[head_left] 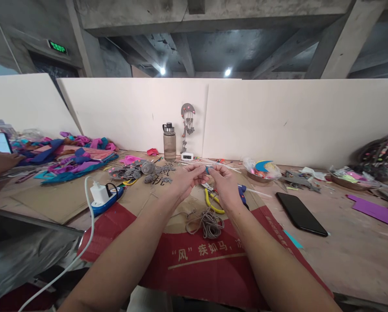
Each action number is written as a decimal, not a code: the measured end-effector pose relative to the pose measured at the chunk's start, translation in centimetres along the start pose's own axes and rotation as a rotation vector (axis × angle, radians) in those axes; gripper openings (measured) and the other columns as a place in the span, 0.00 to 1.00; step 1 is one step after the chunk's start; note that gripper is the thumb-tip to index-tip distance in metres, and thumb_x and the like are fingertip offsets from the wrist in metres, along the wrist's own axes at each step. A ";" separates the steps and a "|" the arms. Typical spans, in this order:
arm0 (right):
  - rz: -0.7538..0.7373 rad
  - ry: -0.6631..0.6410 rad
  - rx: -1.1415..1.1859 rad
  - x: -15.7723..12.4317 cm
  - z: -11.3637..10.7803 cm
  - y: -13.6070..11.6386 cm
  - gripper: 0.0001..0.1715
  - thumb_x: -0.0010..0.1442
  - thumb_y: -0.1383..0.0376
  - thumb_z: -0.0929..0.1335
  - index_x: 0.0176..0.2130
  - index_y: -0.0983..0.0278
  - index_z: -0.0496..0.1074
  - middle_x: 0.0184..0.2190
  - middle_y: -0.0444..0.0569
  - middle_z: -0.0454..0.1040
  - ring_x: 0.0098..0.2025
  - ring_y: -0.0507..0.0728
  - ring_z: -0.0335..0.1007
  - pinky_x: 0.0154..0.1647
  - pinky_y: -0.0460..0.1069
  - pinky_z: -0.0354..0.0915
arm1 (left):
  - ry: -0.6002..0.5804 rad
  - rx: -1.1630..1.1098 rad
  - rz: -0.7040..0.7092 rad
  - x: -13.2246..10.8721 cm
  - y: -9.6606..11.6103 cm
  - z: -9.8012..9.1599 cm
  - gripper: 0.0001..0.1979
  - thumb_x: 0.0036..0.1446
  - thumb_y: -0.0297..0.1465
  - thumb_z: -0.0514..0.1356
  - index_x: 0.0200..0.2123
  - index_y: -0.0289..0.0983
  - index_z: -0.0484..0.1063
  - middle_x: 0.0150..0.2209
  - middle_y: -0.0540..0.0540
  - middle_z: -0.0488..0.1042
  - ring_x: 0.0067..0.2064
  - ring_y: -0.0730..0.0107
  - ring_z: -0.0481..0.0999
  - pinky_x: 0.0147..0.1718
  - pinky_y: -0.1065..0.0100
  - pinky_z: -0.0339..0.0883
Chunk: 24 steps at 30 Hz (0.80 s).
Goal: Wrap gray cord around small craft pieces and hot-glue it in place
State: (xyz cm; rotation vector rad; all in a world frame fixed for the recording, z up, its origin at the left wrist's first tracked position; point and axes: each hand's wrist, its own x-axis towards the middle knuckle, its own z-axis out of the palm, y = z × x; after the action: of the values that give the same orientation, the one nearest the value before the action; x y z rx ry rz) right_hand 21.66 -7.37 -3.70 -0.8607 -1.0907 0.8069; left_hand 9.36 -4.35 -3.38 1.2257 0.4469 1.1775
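My left hand (188,181) and my right hand (224,184) meet over the middle of the table, both closed in a pinch. Between their fingertips is a small blue piece (207,170), perhaps felt; its shape is mostly hidden. Below the hands lie scissors with yellow handles (213,203), partly covered by my right hand. A blue tool (243,194), possibly a glue gun, shows just beyond my right wrist. Nearer to me, a loose bundle of grey cord (211,225) rests on a red and brown cardboard sheet (200,268).
A black phone (301,213) lies right. Grey yarn balls (148,167), a water bottle (169,143) and a small clock (187,156) stand farther back. Left are a blue power strip (108,201), colourful felt scraps (80,160) and another person's hand (1,160) near a lit phone.
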 end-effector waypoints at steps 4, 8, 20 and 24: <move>0.043 0.032 0.108 0.1 0.0 -0.1 0.13 0.45 0.58 0.72 0.28 0.63 0.68 0.18 0.37 0.63 0.19 0.47 0.52 0.19 0.45 0.48 | -0.015 -0.092 -0.032 0.1 -0.3 0.3 0.13 0.44 0.32 0.69 0.34 0.33 0.76 0.31 0.45 0.77 0.29 0.76 0.74 0.31 0.72 0.68; 0.029 0.021 0.154 -0.1 0.1 -0.2 0.12 0.45 0.59 0.72 0.29 0.62 0.68 0.20 0.36 0.64 0.18 0.45 0.50 0.18 0.44 0.48 | 0.011 -0.095 0.016 0.1 -0.5 0.4 0.11 0.41 0.29 0.69 0.32 0.33 0.77 0.28 0.47 0.76 0.28 0.76 0.73 0.32 0.70 0.68; -0.035 -0.032 0.129 -0.8 0.6 -0.7 0.12 0.49 0.59 0.71 0.31 0.61 0.66 0.20 0.36 0.63 0.18 0.46 0.51 0.17 0.44 0.48 | -0.023 -0.014 0.102 -0.4 -0.1 0.7 0.12 0.45 0.33 0.68 0.32 0.35 0.72 0.27 0.50 0.72 0.26 0.76 0.72 0.20 0.75 0.62; -0.045 -0.031 0.102 -1.0 0.7 -0.8 0.12 0.49 0.59 0.71 0.30 0.62 0.66 0.18 0.35 0.59 0.17 0.46 0.49 0.18 0.44 0.48 | -0.021 -0.045 0.086 -0.3 0.0 0.6 0.11 0.45 0.34 0.67 0.30 0.34 0.72 0.26 0.50 0.71 0.26 0.76 0.72 0.20 0.75 0.63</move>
State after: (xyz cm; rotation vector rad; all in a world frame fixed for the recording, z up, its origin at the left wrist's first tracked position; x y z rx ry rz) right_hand 20.86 -8.52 -3.27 -0.7376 -1.0832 0.8330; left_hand 9.73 -4.93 -3.28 1.2272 0.3526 1.2405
